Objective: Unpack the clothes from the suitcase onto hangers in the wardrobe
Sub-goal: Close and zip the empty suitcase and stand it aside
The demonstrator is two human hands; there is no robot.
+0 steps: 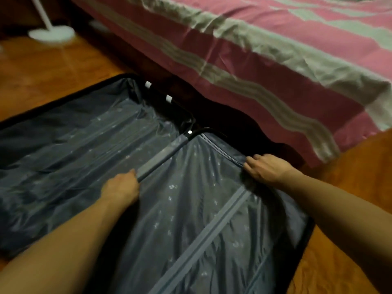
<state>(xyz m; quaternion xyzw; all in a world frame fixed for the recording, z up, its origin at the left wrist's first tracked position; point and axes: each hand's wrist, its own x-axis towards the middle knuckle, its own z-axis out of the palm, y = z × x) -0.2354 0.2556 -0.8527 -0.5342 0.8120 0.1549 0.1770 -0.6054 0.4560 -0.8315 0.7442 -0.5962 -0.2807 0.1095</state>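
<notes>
An open black suitcase [63,96] lies flat on the floor, both halves lined with grey-blue fabric. The right half is closed by a zipped fabric divider [191,209] with a grey band across it. My left hand [122,187] grips the divider's edge at the middle hinge. At the far right rim, my right hand [265,167] pinches the divider's zip edge. The left half [74,145] shows only crumpled lining. No clothes or hangers are visible.
A bed [275,66] with a pink and pale-green striped cover runs along the far side, its edge overhanging close to the suitcase. A white stand base [52,32] sits on the wooden floor [42,66] at top left.
</notes>
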